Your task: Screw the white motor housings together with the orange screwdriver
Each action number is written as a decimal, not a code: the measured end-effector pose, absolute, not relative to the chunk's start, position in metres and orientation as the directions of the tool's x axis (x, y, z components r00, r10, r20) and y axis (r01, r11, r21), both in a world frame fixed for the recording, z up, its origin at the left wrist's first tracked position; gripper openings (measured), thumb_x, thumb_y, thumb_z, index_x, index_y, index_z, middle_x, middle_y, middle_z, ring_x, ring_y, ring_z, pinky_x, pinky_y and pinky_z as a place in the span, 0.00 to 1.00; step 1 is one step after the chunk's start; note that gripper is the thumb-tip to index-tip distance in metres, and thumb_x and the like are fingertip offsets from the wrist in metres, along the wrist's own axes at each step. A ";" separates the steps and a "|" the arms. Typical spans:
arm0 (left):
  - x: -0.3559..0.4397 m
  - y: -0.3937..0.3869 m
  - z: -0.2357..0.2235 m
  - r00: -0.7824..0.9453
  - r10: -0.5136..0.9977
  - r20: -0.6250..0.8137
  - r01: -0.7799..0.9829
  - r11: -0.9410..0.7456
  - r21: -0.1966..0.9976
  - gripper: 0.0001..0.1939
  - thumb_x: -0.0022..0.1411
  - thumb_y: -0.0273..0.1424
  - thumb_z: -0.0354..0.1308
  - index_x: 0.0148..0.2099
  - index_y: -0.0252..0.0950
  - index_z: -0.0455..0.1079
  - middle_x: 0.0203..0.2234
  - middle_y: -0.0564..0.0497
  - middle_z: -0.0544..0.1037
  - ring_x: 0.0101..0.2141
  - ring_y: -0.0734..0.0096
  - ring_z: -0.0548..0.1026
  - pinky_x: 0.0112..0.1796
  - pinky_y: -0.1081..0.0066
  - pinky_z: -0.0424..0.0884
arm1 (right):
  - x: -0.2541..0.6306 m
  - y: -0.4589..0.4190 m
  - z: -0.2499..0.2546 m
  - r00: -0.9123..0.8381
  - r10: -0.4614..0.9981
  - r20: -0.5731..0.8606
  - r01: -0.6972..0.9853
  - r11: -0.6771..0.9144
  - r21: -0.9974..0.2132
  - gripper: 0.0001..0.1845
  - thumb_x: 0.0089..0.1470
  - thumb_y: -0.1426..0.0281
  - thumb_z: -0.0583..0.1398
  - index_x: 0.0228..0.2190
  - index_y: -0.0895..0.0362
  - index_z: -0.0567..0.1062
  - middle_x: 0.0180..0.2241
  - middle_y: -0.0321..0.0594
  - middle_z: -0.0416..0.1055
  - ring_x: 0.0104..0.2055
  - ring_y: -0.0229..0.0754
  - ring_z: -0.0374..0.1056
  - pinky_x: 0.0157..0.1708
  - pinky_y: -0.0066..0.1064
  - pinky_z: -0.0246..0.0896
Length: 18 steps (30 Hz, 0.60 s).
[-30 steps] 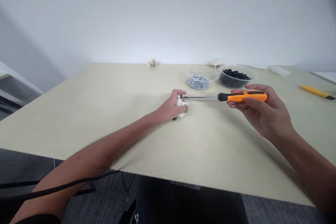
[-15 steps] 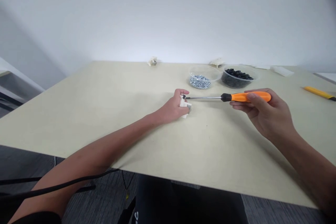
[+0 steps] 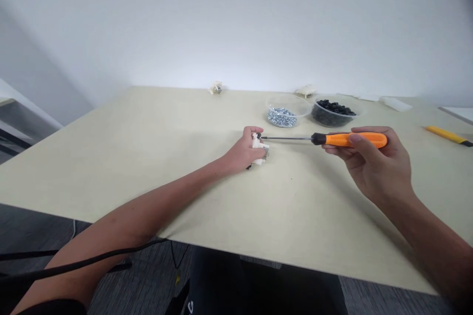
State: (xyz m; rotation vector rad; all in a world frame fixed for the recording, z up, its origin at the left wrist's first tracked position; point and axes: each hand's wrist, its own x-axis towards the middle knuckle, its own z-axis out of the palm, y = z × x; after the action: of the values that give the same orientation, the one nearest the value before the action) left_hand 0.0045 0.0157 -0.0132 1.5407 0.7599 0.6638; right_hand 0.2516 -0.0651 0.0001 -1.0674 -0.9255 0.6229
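Note:
My left hand rests on the beige table, fingers closed round a small white plastic part with a bit of metal on it. My right hand grips the orange and black handle of a screwdriver. The shaft runs level to the left, and its tip meets the top of the white part by my left fingertips. Most of the part is hidden under my left fingers.
A clear tub of silver screws and a clear tub of small black pieces stand beyond the hands. A yellow utility knife lies at far right. Small white parts sit near the table's back edge by the wall.
My right hand and the screwdriver have drifted slightly right and down, fingers shifting on the handle. My left hand keeps its hold on the white part in about the same spot.

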 end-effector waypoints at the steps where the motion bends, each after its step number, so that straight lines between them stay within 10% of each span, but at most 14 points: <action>1: 0.005 0.016 -0.014 0.618 0.786 -0.009 0.077 -0.049 0.996 0.30 0.52 0.30 0.55 0.57 0.40 0.50 0.43 0.49 0.63 0.31 0.77 0.66 0.28 0.73 0.61 | 0.252 -0.065 0.000 0.491 0.807 0.329 0.000 0.377 -0.926 0.16 0.43 0.68 0.71 0.34 0.56 0.72 0.28 0.37 0.73 0.32 0.47 0.77 0.36 0.45 0.78; 10: 0.008 0.015 -0.013 0.512 0.858 0.042 0.039 -0.072 0.997 0.26 0.53 0.27 0.55 0.53 0.38 0.52 0.42 0.50 0.64 0.32 0.76 0.66 0.31 0.73 0.64 | 0.266 -0.060 0.004 0.613 0.764 0.200 -0.046 0.288 -0.957 0.11 0.43 0.72 0.68 0.27 0.57 0.71 0.23 0.37 0.71 0.25 0.46 0.75 0.28 0.37 0.77; 18: 0.006 0.014 -0.011 0.459 0.883 0.096 -0.018 -0.099 0.995 0.19 0.59 0.33 0.56 0.50 0.40 0.54 0.42 0.51 0.65 0.35 0.74 0.68 0.30 0.74 0.63 | 0.266 -0.057 -0.011 0.540 0.840 0.053 0.050 0.031 -0.998 0.19 0.44 0.59 0.70 0.34 0.55 0.71 0.37 0.44 0.76 0.37 0.48 0.78 0.40 0.36 0.77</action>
State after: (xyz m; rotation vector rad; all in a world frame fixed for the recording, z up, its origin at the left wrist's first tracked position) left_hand 0.0059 0.0141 -0.0112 1.4744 0.8039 0.9142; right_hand 0.2663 -0.0572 -0.0108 -1.4231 -0.8255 0.7299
